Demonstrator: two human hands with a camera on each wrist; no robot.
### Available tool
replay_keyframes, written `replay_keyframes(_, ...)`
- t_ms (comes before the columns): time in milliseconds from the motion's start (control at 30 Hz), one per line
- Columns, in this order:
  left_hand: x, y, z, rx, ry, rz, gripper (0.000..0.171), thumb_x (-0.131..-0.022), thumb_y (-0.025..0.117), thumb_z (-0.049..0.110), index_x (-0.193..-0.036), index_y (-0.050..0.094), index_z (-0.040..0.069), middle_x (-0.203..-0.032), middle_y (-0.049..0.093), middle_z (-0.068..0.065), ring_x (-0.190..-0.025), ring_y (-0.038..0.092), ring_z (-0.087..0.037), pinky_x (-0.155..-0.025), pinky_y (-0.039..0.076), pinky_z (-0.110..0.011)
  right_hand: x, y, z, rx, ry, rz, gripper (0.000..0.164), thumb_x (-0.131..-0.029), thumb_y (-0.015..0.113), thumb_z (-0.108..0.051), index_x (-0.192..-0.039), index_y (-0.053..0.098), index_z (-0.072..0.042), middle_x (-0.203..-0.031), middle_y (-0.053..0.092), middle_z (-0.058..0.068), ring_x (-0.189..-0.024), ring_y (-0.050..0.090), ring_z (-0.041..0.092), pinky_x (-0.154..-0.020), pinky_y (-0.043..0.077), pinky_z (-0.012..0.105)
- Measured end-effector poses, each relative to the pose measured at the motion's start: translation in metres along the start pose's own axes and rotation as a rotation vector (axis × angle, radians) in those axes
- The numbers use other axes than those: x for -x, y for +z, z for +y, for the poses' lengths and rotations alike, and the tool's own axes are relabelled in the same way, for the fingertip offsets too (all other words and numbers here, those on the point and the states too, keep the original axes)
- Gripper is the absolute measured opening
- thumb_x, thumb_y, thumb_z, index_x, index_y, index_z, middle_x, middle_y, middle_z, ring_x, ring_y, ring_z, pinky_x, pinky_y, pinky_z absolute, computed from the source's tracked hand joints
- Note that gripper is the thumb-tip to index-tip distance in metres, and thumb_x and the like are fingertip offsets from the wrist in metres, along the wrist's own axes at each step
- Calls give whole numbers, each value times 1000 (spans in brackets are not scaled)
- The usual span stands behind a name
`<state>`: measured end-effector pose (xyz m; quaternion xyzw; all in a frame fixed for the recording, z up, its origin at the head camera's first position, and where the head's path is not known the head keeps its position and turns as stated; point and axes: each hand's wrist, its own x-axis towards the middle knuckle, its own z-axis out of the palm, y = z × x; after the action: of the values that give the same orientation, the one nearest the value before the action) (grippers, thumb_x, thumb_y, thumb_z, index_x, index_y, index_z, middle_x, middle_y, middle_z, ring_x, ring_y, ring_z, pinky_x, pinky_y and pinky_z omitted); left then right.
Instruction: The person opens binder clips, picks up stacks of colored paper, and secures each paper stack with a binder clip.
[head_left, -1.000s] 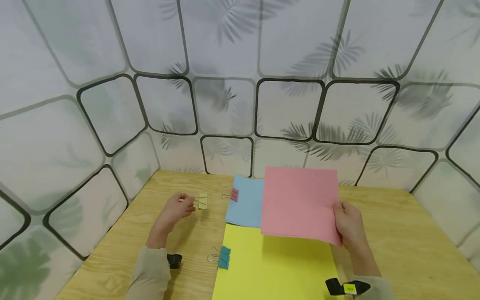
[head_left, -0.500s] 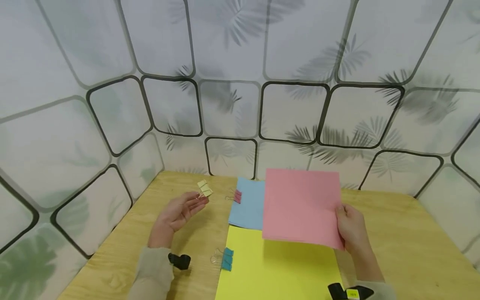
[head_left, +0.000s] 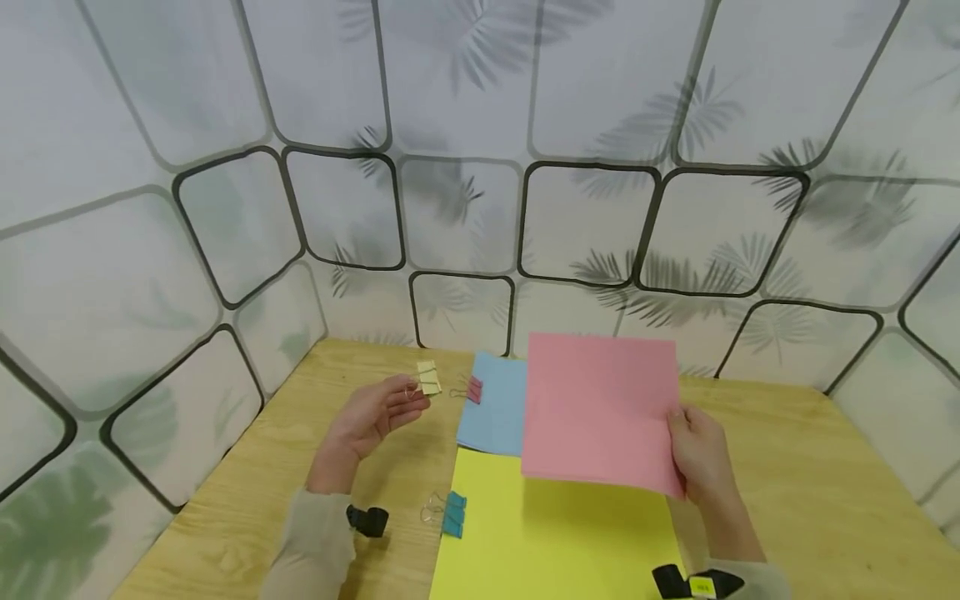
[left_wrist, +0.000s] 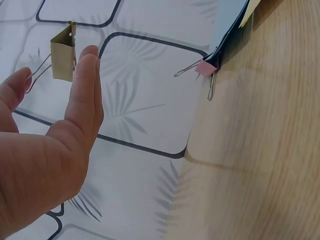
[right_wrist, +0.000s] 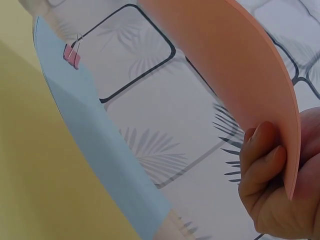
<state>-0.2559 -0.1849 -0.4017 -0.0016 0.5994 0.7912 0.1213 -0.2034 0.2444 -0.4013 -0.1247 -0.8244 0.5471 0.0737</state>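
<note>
My left hand (head_left: pixel 378 417) pinches a pale yellow binder clip (head_left: pixel 428 378) by its wire handles, held up over the table left of the blue paper. In the left wrist view the thumb is at one handle of the binder clip (left_wrist: pixel 63 60), the fingers on its other side. My right hand (head_left: pixel 701 450) grips a stack of pink paper (head_left: pixel 600 412) at its right edge and holds it raised above the yellow paper (head_left: pixel 555 542). Seen from the right wrist, the pink stack (right_wrist: pixel 240 65) bends in a curve, with the fingers curled under it.
Blue paper (head_left: pixel 491 417) lies at the back, a pink binder clip (head_left: pixel 474 390) on its left edge. A teal binder clip (head_left: pixel 453 513) sits on the left edge of the yellow paper. A patterned curtain (head_left: pixel 457 217) stands behind the wooden table (head_left: pixel 817 483).
My left hand has turned palm-up and moved right with the yellow binder clip, which now stands raised near the pink clip. The right hand and pink paper have hardly moved.
</note>
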Motion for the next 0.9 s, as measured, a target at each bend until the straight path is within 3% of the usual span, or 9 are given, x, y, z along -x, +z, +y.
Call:
replay_keyframes(133,3,7,-2,-24,1,-4,43,-103,56,22,-130,48,-11,-101,65,-9,-91,71,-16,-82,57,-27,2,1,3,-9,7,-17,49,-109,33,-24,-132,49,16,-81,58,2,-63,56,9,-57,52,27)
replay_keyframes(567,7,32,4,-89,51,-23,44,-103,56,21,-130,53,-14,-98,66,-9,-88,72,-15,-79,58,-28,4,8,-5,-66,11,-40,51,-109,33,-26,-139,44,14,-86,61,2,-67,58,8,-60,54,27)
replay_keyframes(900,12,39,1,-149,38,-44,44,-103,55,22,-128,55,-13,-98,65,-10,-91,71,-17,-80,58,-29,9,11,-8,-131,24,-77,49,-109,34,-24,-139,43,14,-86,59,-2,-70,57,5,-63,53,25)
